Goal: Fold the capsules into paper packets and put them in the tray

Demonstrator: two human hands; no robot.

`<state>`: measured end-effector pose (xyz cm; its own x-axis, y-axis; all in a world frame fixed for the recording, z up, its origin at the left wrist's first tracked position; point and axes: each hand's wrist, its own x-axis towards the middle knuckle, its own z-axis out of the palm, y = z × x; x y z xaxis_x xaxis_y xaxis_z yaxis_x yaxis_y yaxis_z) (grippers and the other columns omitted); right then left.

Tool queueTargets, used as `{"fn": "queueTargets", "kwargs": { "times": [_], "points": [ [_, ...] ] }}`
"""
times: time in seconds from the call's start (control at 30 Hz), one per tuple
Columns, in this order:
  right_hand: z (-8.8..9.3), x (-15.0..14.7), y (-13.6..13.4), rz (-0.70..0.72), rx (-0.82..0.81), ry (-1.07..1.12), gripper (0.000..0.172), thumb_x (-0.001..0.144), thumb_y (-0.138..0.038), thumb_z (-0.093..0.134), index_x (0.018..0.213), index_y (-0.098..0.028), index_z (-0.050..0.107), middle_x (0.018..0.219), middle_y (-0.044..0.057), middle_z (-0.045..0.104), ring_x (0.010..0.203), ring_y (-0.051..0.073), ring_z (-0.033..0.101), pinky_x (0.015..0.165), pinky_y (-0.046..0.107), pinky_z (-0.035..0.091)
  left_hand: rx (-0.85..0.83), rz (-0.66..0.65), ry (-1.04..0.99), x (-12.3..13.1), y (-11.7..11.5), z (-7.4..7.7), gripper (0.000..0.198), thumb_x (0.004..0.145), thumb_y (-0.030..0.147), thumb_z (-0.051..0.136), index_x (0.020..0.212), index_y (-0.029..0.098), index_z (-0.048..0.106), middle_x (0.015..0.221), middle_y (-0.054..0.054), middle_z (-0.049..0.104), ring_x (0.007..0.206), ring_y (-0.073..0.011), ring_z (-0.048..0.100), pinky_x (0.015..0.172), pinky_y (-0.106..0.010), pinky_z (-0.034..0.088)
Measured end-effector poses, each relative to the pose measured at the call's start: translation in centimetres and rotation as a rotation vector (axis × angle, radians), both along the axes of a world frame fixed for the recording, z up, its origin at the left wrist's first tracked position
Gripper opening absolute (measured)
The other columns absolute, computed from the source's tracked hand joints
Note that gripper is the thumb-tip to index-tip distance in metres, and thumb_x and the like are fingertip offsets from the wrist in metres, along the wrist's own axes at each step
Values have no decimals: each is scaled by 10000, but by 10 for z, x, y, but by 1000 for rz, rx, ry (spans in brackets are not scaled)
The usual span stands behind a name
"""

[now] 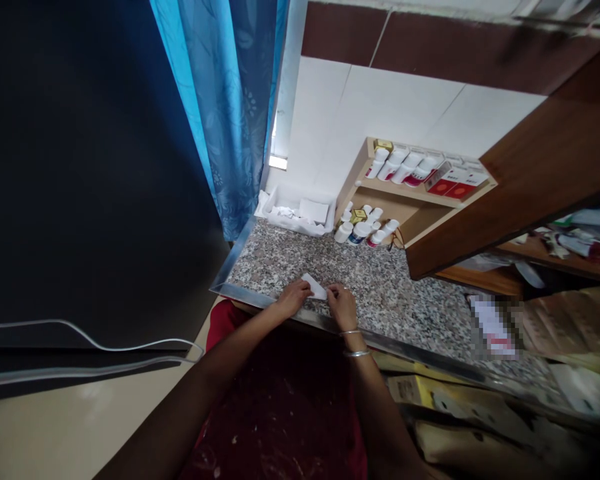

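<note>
White paper (315, 287) held between left hand (294, 297) and right hand (342, 307) on granite (380, 293).

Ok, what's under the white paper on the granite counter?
The white paper lies on the granite counter, held by the left hand and right hand. Speckled stone shows around it; the stone directly beneath is covered, so nothing there can be seen.

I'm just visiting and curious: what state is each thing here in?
Folded white paper: creased to a point, lying on the counter.
Left hand: fingers on the paper's left side.
Right hand: fingers on the paper's lower right.
Granite counter: metal-edged.
White tray: holding white papers.
Wooden shelf: stocked with white bottles.
Blue curtain: hanging down.
</note>
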<state>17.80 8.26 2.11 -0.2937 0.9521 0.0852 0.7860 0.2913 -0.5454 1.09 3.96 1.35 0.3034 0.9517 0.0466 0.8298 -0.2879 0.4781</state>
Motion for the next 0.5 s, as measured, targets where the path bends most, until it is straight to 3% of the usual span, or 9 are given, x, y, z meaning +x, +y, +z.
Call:
{"fn": "queueTargets", "kwargs": {
  "times": [0.13,0.27,0.37,0.5],
  "points": [
    [4,5,-8,-45,-2,-262,211,800,-312,479,784,-156,621,764,106,639,746,199,573,650,272,368,71,-51,89,2,-1,-3,259,855,194,388,961,168,623,983,-57,567,943,-173,451,800,-274,372],
    [6,-4,-12,-36,-25,-356,164,790,-261,503,782,-140,613,780,119,642,770,205,577,656,271,352,88,-97,185,4,-2,1,216,838,180,416,896,152,623,910,-68,578,903,-189,452,753,-292,371],
    [5,-7,-9,-39,-60,-305,171,782,-241,478,724,-146,608,730,101,642,731,196,579,646,267,352,119,-115,228,6,-6,5,175,824,173,442,887,152,604,885,-66,578,913,-199,449,746,-306,361],
    [-2,-4,-1,-62,-75,-67,136,729,-264,479,714,-167,574,654,37,617,629,161,558,611,253,368,172,-105,259,8,-13,5,205,832,210,451,1000,165,560,932,-73,563,945,-210,440,750,-322,346]
  ]
}}
